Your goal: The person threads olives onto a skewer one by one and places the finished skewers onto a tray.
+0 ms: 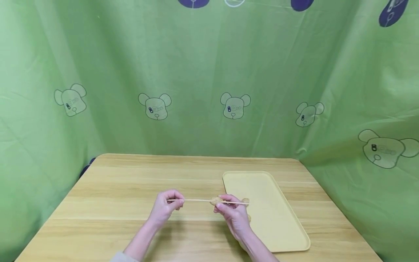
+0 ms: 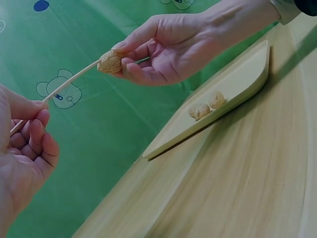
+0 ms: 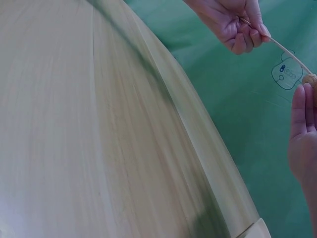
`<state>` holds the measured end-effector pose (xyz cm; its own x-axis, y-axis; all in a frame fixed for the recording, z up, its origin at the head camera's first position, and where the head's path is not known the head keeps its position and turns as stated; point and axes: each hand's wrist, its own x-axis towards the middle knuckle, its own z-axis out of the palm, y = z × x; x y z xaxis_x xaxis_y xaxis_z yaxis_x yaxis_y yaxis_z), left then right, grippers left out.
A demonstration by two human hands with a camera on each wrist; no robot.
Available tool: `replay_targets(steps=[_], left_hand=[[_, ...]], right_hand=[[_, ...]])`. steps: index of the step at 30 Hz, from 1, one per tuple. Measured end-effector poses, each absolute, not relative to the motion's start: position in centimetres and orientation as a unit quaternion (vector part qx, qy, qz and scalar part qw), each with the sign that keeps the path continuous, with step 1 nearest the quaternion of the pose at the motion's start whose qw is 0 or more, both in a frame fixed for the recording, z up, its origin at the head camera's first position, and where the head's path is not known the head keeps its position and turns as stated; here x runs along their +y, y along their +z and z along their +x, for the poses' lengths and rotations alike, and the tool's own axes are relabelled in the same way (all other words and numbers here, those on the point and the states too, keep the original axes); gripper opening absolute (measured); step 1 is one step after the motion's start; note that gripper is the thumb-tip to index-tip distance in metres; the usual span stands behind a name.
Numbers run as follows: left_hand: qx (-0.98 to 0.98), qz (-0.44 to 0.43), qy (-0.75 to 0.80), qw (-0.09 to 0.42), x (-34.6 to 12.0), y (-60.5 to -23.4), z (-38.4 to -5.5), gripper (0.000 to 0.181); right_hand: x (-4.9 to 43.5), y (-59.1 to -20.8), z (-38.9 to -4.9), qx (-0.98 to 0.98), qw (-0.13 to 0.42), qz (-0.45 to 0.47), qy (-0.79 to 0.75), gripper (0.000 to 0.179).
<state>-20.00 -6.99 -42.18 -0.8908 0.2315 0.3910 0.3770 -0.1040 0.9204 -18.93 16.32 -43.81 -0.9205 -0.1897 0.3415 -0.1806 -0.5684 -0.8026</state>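
Observation:
A thin wooden skewer (image 1: 198, 200) lies nearly level between the hands, above the table. My left hand (image 1: 166, 208) pinches it near its left end between thumb and forefinger, the other fingers curled. In my right hand (image 1: 235, 215), thumb and fingers grip a wrinkled golden-brown ball (image 2: 110, 63), like a fried puff. The skewer enters the ball's left side, and in the head view its other end (image 1: 240, 203) shows past the ball, across the right hand. In the right wrist view, only part of the ball (image 3: 311, 82) shows at the edge.
A pale yellow rectangular tray (image 1: 278, 214) lies on the right of the wooden table (image 1: 114, 203). Two similar brown balls (image 2: 199, 111) sit on it near its edge, partly behind the right hand in the head view. Green curtains (image 1: 196, 65) hang around the table.

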Motion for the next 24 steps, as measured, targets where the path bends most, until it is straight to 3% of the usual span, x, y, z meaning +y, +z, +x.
replay_targets(steps=[24], left_hand=[[-0.671, -0.234, -0.702, 0.048, -6.04, -42.64, -19.90, 0.012]], right_hand=[[15.59, -44.26, -18.99, 0.471, 0.010, -0.194, -0.861, 0.030]])
